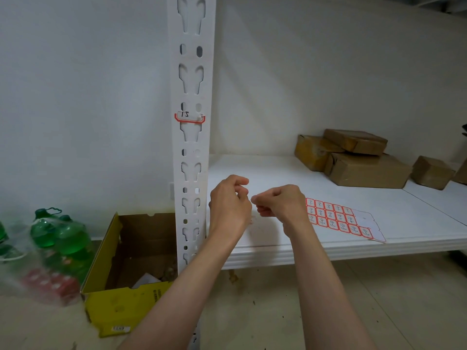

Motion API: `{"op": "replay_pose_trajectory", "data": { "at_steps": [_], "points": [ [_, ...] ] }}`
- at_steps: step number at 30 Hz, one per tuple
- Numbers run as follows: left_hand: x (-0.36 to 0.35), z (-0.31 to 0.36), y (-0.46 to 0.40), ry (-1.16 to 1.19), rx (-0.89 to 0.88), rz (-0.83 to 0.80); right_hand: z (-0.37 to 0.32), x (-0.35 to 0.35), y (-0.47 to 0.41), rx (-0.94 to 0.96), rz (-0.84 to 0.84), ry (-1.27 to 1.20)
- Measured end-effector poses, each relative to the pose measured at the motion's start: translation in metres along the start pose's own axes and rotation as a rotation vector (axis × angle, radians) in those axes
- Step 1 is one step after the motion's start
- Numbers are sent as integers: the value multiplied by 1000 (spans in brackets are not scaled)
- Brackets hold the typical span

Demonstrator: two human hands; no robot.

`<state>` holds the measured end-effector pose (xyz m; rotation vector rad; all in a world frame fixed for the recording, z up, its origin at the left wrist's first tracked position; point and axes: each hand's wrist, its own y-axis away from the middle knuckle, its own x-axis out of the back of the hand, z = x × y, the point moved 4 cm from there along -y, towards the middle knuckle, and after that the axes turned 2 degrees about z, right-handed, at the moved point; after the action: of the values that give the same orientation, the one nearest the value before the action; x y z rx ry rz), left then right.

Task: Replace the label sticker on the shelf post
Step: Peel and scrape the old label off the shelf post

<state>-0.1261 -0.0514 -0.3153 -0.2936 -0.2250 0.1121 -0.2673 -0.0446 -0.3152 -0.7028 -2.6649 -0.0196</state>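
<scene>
A red-bordered label sticker [189, 116] sits on the upright white shelf post [192, 79], its long axis horizontal across the post's face, its handwritten number upside down. Below, over the shelf [379, 215], the left hand [230, 203] and right hand [280, 202] nearly meet, fingers curled; whether either grip pinches anything cannot be told. A label sheet [341, 219] lies flat on the shelf, just beside the right hand.

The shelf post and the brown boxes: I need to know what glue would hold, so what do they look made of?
The shelf post looks like thin sheet metal with smooth white paint, judging by its clean punched keyhole slots. The brown boxes look like matte cardboard or kraft-wrapped parcels, with dull tan faces and folded, slightly creased edges.
</scene>
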Motion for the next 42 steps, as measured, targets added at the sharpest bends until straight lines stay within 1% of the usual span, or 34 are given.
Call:
{"op": "replay_pose_trajectory", "data": {
  "at_steps": [4,9,12,15,18,20,23,26,28,30,32,34,36,38,39,42],
  "points": [
    [0,-1,-1,-12,-4,-6,8,-5,-5,-23,19,125],
    [1,0,-2,-18,-4,-10,12,-7,-9,-57,-45,235],
    [3,4,-2,-22,-6,-6,7,-5,-10,-54,-19,270],
    [5,10,-1,-37,-25,-1,2,-3,-8,12,-5,251],
    [7,18,1,-30,-35,-16,-2,0,-7,52,-36,161],
    [9,25,4,-12,-64,-26,-8,2,-5,83,-26,109],
    [15,45,8,30,-158,-34,-27,7,1,181,9,-11],
    [29,72,11,50,-316,30,-53,6,8,265,16,-111],
    [44,92,15,25,-459,119,-72,4,14,318,36,-198],
    [64,113,22,-14,-632,247,-90,2,23,383,48,-300],
    [85,128,26,-11,-771,375,-109,0,36,453,8,-431],
    [107,133,22,42,-840,476,-126,-4,48,531,-46,-508],
    [130,131,13,58,-840,546,-138,-7,59,608,-39,-521],
    [150,122,3,5,-817,555,-148,-12,69,696,-2,-498],
    [157,117,-1,-30,-810,525,-151,-14,73,733,10,-481],
    [168,107,-10,-156,-830,357,-156,-20,79,781,21,-460]
  ]
}}
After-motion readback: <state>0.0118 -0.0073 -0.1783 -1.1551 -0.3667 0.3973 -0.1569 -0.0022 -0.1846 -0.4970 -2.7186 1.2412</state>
